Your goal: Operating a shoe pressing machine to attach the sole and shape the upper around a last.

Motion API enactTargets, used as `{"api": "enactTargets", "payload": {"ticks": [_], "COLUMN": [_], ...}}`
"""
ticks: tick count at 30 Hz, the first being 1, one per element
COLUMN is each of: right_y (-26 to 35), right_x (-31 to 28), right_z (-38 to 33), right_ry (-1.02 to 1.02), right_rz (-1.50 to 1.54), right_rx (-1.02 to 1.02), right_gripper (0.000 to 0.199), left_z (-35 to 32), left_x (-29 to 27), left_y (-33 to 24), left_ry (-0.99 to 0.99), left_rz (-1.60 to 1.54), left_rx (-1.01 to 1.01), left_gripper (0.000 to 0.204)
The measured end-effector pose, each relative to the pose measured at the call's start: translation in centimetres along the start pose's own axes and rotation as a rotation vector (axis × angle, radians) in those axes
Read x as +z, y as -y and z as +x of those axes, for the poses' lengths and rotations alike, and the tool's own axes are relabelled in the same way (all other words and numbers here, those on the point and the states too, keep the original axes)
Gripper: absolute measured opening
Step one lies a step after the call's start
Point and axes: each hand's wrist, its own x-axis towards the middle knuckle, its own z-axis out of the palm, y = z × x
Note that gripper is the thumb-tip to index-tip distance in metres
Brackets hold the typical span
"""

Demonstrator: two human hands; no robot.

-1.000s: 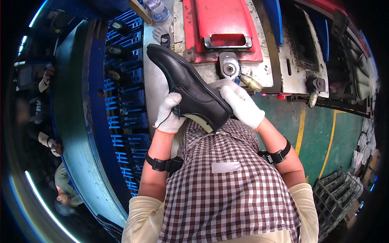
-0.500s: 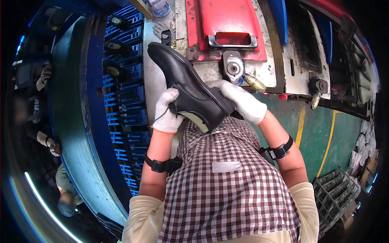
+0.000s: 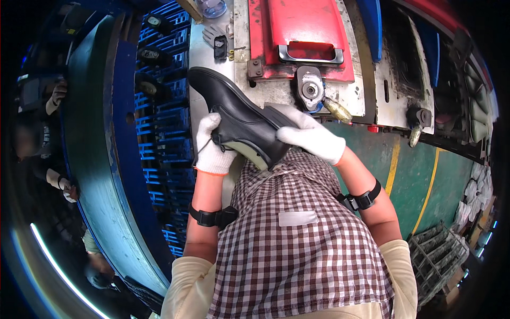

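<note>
One left hand (image 3: 211, 146) and one right hand (image 3: 314, 135) clamp their grip on one shoe (image 3: 236, 114).

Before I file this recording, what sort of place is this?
Probably a shoe factory floor: a black shoe is being held near a red-topped machine, and a blue rack carries what look like more dark shoes.

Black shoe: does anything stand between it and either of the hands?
Only the white gloves: the left hand holds the black shoe near its opening, the right hand holds its heel end. Nothing else visibly intervenes.
</note>
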Motion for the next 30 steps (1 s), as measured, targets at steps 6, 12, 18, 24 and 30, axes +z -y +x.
{"api": "enactTargets", "payload": {"ticks": [6,12,18,24,30], "right_y": [-3.0,-7.5,-5.5,0.2,-4.4], "right_x": [0.4,0.0,3.4,-1.6,-8.5], "right_z": [2.2,4.9,7.0,4.2,-0.3], "right_ry": [-0.016,-0.080,-0.126,-0.333,-0.816], "right_rz": [0.225,0.305,-0.012,-0.915,-1.234], "right_rx": [0.038,-0.025,-0.119,-0.424,-0.330], "right_gripper": [0.061,0.048,0.054,0.043,0.034], "left_z": [-1.9,-3.8,-2.0,-0.6,3.8], "left_x": [1.6,1.3,-2.0,-7.3,-23.3], "left_y": [0.6,0.5,-0.1,-4.7,-15.2], "left_ry": [-0.010,0.095,-0.240,-0.623,-0.897], "left_rz": [0.306,0.418,0.321,0.151,0.501], "left_rx": [0.203,0.312,0.337,0.320,0.541], "left_gripper": [0.063,0.084,0.063,0.034,0.016]}}
